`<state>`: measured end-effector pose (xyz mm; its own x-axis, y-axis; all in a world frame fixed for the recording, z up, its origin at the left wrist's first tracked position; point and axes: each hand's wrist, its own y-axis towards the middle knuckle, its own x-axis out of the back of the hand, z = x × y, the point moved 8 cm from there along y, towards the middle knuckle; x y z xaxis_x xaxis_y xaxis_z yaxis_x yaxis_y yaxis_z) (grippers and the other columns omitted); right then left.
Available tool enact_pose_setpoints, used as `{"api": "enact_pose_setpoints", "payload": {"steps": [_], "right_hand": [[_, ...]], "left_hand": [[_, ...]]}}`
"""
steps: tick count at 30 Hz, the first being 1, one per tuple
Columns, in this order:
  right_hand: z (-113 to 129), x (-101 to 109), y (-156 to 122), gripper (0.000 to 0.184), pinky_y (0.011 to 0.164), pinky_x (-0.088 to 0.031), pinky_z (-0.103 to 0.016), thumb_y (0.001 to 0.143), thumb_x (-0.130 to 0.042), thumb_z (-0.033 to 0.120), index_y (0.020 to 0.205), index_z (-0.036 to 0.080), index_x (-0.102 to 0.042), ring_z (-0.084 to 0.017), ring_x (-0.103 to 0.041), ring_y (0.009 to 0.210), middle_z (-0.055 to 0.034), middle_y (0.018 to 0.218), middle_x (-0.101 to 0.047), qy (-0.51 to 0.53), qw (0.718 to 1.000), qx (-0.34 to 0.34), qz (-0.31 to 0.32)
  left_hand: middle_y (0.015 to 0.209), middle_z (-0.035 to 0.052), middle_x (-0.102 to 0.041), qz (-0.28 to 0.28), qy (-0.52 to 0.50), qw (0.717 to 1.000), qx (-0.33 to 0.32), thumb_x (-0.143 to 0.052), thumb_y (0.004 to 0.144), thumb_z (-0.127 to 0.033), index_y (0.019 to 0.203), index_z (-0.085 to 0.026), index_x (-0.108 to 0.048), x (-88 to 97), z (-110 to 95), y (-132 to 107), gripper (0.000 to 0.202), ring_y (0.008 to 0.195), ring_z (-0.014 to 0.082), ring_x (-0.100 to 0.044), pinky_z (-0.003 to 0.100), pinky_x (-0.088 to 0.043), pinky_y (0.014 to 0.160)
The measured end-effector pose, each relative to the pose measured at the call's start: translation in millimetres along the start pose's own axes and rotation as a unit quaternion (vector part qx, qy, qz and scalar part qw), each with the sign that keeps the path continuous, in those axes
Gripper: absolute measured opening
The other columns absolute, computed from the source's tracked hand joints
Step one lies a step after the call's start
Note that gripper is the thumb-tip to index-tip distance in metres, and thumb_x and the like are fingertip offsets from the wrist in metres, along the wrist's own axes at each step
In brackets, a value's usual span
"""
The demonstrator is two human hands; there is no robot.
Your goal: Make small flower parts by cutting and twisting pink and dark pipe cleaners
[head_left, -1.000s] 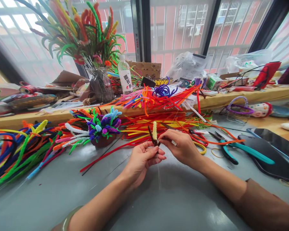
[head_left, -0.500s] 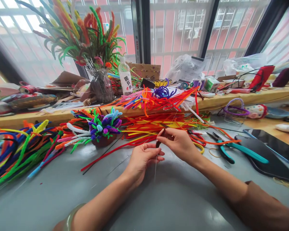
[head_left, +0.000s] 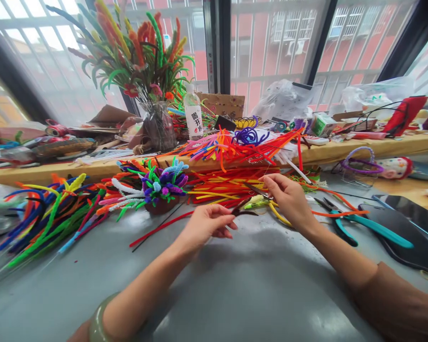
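My left hand (head_left: 209, 221) is closed in a pinch above the grey tabletop. From its fingertips a short, dark brown fuzzy piece (head_left: 245, 213), like trimmed pipe cleaner, points right with split, curved ends. To the right and slightly higher, my right hand (head_left: 288, 199) has thumb and forefinger pressed together; what they hold, perhaps a fine thread, is too thin to make out. A dark pointed blade (head_left: 256, 189) shows just left of the right fingers. Behind both hands lie red and yellow pipe cleaners (head_left: 217, 184).
Teal-handled pliers (head_left: 345, 219) and a black phone (head_left: 403, 237) lie on the right. Left stand a pot of purple fuzzy flowers (head_left: 162, 206) and a heap of coloured pipe cleaners (head_left: 57, 218). A cluttered ledge (head_left: 103, 166) runs behind, carrying a vase (head_left: 159, 126) and a bottle (head_left: 193, 114).
My hands have moved apart: the right went up and to the right, leaving the brown piece in my left fingers. The view has shifted slightly left.
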<state>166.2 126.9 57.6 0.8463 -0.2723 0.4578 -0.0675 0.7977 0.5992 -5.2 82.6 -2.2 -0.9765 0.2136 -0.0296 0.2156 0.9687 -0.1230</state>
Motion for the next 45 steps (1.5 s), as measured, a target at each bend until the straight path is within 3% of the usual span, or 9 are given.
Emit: {"api": "enact_pose_setpoints", "payload": {"steps": [5,10,18,24,27,31,35,40,45], "right_hand": [[-2.7,-16.5,-0.6,0.022,0.063,-0.040,-0.026,0.082,-0.046,0.032,0.084,0.017,-0.061,-0.015,-0.054,0.070,-0.0044,0.078,-0.062,-0.076,0.993,0.049,0.080],[-4.4,-17.7,-0.9,0.018,0.064,-0.041,-0.027,0.079,-0.049,0.028,0.085,0.018,-0.063,-0.017,-0.057,0.073,-0.0049,0.082,-0.064,-0.133,0.984,0.078,0.089],[-12.7,-14.7,-1.0,0.023,0.067,-0.042,-0.027,0.082,-0.045,0.028,0.083,0.018,-0.065,-0.018,-0.059,0.077,-0.0069,0.084,-0.066,-0.188,0.974,0.067,0.109],[-13.3,-23.2,-5.2,0.022,0.070,-0.042,-0.028,0.082,-0.045,0.027,0.084,0.018,-0.065,-0.019,-0.059,0.081,-0.0063,0.087,-0.066,-0.190,0.969,0.087,0.129],[-10.5,-29.5,-9.8,0.021,0.072,-0.043,-0.027,0.082,-0.046,0.026,0.089,0.020,-0.064,-0.018,-0.058,0.083,-0.0044,0.092,-0.065,-0.186,0.967,0.100,0.142],[12.8,-51.5,-24.1,0.028,0.083,-0.042,-0.029,0.083,-0.045,0.025,0.107,0.020,-0.058,-0.018,-0.052,0.101,-0.0060,0.110,-0.058,-0.178,0.954,0.177,0.165],[38.9,-87.7,-44.5,0.043,0.098,-0.031,-0.037,0.083,-0.046,0.031,0.124,0.018,-0.044,-0.021,-0.036,0.119,-0.0084,0.131,-0.042,-0.182,0.918,0.277,0.217],[17.9,-119.6,-44.6,0.042,0.100,-0.029,-0.038,0.088,-0.031,0.032,0.126,0.019,-0.042,-0.020,-0.035,0.122,-0.0043,0.132,-0.041,-0.235,0.889,0.247,0.306],[-8.9,-111.6,-20.8,0.041,0.099,-0.032,-0.033,0.087,-0.030,0.026,0.124,0.016,-0.045,-0.018,-0.041,0.118,-0.0053,0.128,-0.046,-0.266,0.890,0.218,0.298]], "left_hand": [[0.069,0.0032,-0.065,-0.164,0.179,0.966,-0.091,-0.066,0.061,-0.026,0.072,-0.015,-0.064,65.9,-29.9,-24.2,0.015,0.063,0.0143,-0.057,0.022,-0.041,0.059],[0.065,0.0008,-0.064,-0.249,0.313,0.913,-0.081,-0.065,0.060,-0.030,0.065,-0.019,-0.065,112.1,-24.4,-58.4,0.012,0.061,0.0174,-0.055,0.024,-0.039,0.058],[0.063,0.0007,-0.064,-0.276,0.401,0.872,-0.052,-0.061,0.064,-0.035,0.063,-0.021,-0.063,133.7,-17.4,-95.9,0.014,0.062,0.0199,-0.057,0.027,-0.039,0.060],[0.088,0.0034,-0.065,-0.330,0.400,0.851,-0.088,-0.054,0.071,-0.036,0.084,-0.021,-0.063,143.3,-29.4,-117.1,0.022,0.078,0.0231,-0.060,0.028,-0.041,0.070],[0.092,0.0047,-0.064,-0.348,0.453,0.811,-0.129,-0.046,0.077,-0.035,0.092,-0.021,-0.059,125.2,-38.4,-120.5,0.024,0.077,0.0219,-0.060,0.029,-0.042,0.070],[0.114,0.0092,-0.057,-0.179,0.554,0.783,-0.217,-0.044,0.080,-0.030,0.105,-0.018,-0.056,49.1,-19.6,-98.7,0.030,0.109,0.0226,-0.048,0.035,-0.034,0.094],[0.139,0.0137,-0.027,-0.088,0.637,0.749,-0.159,-0.040,0.082,-0.040,0.128,-0.012,-0.036,-1.5,18.7,-68.7,0.054,0.129,0.0268,-0.020,0.047,-0.021,0.102],[0.143,0.0141,-0.015,-0.061,0.687,0.717,-0.101,-0.026,0.083,-0.052,0.135,-0.008,-0.021,-18.2,31.4,-35.7,0.069,0.131,0.0256,-0.006,0.046,-0.016,0.105],[0.143,0.0177,-0.004,-0.055,0.685,0.723,-0.073,-0.018,0.076,-0.066,0.136,-0.004,-0.013,-11.5,32.5,-9.8,0.087,0.130,0.0283,0.001,0.047,-0.013,0.105]]}}
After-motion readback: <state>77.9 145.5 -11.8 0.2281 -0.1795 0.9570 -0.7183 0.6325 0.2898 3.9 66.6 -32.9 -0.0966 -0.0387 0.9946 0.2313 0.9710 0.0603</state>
